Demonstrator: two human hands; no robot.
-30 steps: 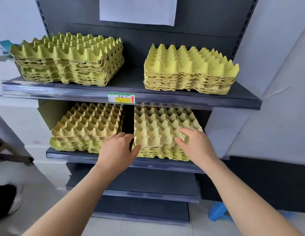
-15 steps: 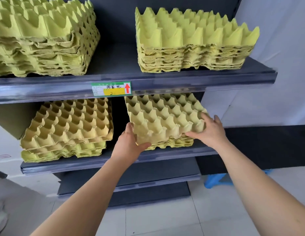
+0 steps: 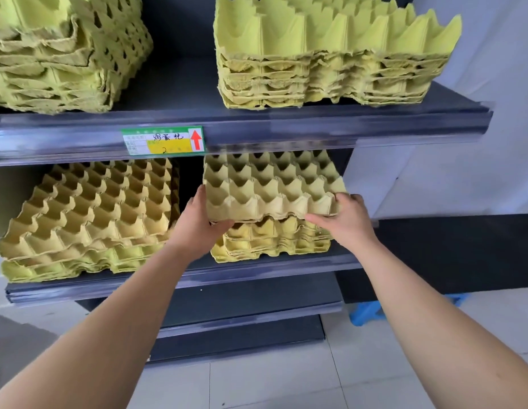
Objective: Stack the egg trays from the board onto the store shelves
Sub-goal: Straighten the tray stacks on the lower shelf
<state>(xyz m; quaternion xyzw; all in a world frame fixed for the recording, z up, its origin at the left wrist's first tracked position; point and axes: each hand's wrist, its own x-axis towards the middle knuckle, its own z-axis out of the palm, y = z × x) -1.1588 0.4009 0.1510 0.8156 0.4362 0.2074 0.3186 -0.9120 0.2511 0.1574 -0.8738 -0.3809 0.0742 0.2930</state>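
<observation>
Two hands grip one tan moulded-pulp egg tray [image 3: 271,187] — left hand [image 3: 201,222] and right hand [image 3: 345,219] curled round its front corners. Front edge hovers just above the yellow-green tray stack [image 3: 271,243] on the dark lower shelf [image 3: 257,273] — tray runs straight back, equally near both.

Both bare forearms reach forward and up. The left hand [image 3: 202,228] grips the top egg tray [image 3: 271,187] at its near left corner; the right hand [image 3: 347,222] grips its near right corner, fingers curled over the rim.
</observation>
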